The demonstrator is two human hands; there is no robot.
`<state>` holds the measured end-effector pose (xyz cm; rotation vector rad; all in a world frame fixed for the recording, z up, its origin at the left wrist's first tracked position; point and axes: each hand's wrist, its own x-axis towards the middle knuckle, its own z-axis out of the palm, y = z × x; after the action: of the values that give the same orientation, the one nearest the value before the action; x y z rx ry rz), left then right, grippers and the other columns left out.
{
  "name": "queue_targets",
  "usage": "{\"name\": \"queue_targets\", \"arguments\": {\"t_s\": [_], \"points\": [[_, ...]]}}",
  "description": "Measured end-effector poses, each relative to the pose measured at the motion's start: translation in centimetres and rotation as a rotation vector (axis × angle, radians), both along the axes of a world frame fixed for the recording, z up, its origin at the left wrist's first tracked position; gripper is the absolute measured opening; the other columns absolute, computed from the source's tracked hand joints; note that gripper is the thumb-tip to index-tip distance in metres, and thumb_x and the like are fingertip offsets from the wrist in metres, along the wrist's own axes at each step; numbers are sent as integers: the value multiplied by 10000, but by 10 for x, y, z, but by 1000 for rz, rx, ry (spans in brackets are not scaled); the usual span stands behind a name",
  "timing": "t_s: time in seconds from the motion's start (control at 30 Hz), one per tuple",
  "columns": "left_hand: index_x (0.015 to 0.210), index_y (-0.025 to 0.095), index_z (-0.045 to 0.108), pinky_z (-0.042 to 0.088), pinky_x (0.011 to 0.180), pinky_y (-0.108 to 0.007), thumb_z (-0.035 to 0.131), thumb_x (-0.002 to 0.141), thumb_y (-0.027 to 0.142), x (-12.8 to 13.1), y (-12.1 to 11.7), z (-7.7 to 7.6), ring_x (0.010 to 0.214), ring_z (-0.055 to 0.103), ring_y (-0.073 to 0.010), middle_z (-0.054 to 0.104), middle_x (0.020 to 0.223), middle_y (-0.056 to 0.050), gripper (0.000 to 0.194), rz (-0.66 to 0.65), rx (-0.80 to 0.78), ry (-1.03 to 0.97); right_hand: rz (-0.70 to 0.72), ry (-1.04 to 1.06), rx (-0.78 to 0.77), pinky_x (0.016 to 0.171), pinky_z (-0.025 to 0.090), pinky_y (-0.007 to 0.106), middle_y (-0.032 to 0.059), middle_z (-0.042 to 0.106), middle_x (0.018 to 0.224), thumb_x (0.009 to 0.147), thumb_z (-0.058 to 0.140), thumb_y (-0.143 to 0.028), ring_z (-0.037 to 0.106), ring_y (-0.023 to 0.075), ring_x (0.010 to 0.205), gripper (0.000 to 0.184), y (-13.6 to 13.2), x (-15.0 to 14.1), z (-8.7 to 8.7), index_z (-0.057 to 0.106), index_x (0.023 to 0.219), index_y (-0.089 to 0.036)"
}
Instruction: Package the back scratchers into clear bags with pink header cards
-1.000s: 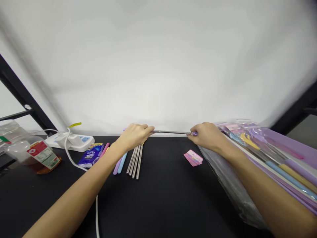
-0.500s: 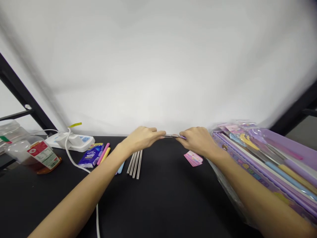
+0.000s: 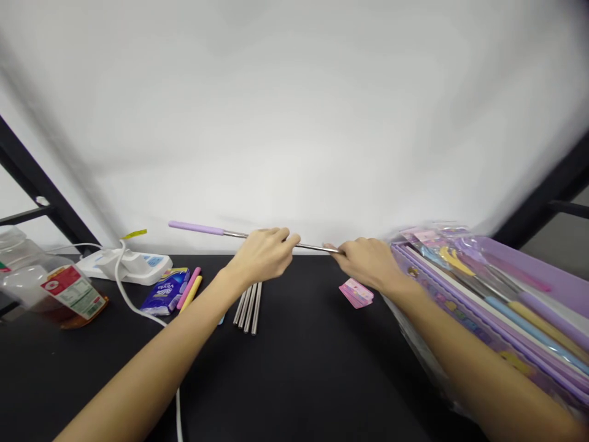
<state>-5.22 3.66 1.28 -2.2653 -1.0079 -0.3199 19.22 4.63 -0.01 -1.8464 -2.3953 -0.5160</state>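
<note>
A slim metal rod with a long purple handle (image 3: 197,228) is held level in front of the wall, above the table's back edge. My left hand (image 3: 267,252) is closed round the rod's middle, with the handle sticking out to its left. On the right, my right hand (image 3: 365,258) is closed on the other end, and its fingers hide that tip. Several bare metal rods (image 3: 248,310) lie side by side on the table below my left hand. Small pink cards (image 3: 356,293) rest below my right hand.
A purple box (image 3: 529,264) at the right holds several wrapped, coloured-handled back scratchers (image 3: 497,288). Leftward are pink and yellow handles (image 3: 190,290), a blue tissue pack (image 3: 166,291), a white power strip (image 3: 133,267) with a cable, and a labelled bottle (image 3: 69,294).
The purple handle now extends left past my left hand; before, only a short metal piece with some purple near my right hand showed between my hands. The view has shifted slightly.
</note>
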Motion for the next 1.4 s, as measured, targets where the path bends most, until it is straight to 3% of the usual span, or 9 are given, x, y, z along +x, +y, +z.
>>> {"name": "queue_targets", "arguments": {"t_s": [0.2,0.47,0.7,0.77,0.9,1.0,1.07,1.23,1.4], "points": [[878,186,640,318,554,-316,523,857,301,-56,15,18,720,649,-230,686,812,-60,166,285,121,-210,-190,35,34,645,412,388,208,721,738,937,140,-661,700,362,768,825,12,34,6,778,818,-151],[812,186,637,308,557,-318,455,890,228,-16,3,7,692,639,-202,670,747,-50,202,83,122,-72,-116,26,85,617,387,359,167,731,740,961,225,-560,697,333,758,682,2,9,4,765,779,-186],[829,187,692,293,549,-308,518,850,283,-74,16,18,749,672,-244,706,745,-57,200,312,194,-262,-253,60,145,602,375,367,181,735,779,938,288,-524,694,368,803,596,10,33,12,775,877,-185],[807,179,689,309,552,-310,531,838,272,-61,13,12,723,669,-233,703,744,-56,186,280,184,-251,-263,70,118,599,377,359,180,735,785,929,320,-505,696,361,800,559,7,19,13,773,867,-184],[758,169,652,344,559,-317,496,871,258,3,-1,-4,685,649,-211,674,719,-55,212,83,117,-167,-134,31,148,604,387,338,164,733,761,919,360,-434,703,321,765,489,-8,-24,13,770,838,-180],[812,165,637,398,666,-323,472,893,211,22,-8,1,768,643,-203,671,785,-56,190,-86,122,-96,-70,44,135,612,395,329,145,732,755,910,381,-417,702,302,753,452,-10,-27,14,766,838,-190],[836,162,641,403,733,-349,481,883,189,7,-7,12,759,642,-210,677,782,-59,169,-31,126,-79,-163,57,139,619,398,342,165,733,787,920,355,-436,697,323,786,488,-4,-6,18,766,863,-178],[778,139,662,402,698,-374,497,854,181,-35,0,27,690,638,-250,703,750,-103,187,357,160,-242,-396,122,121,609,386,379,217,730,850,914,339,-472,679,389,841,528,7,42,27,770,902,-168],[814,159,657,397,624,-316,467,875,135,9,-6,2,751,655,-233,683,751,-73,201,139,9,-166,-220,47,188,646,390,365,189,730,787,911,378,-425,685,347,812,471,-5,3,23,767,872,-161]]}}
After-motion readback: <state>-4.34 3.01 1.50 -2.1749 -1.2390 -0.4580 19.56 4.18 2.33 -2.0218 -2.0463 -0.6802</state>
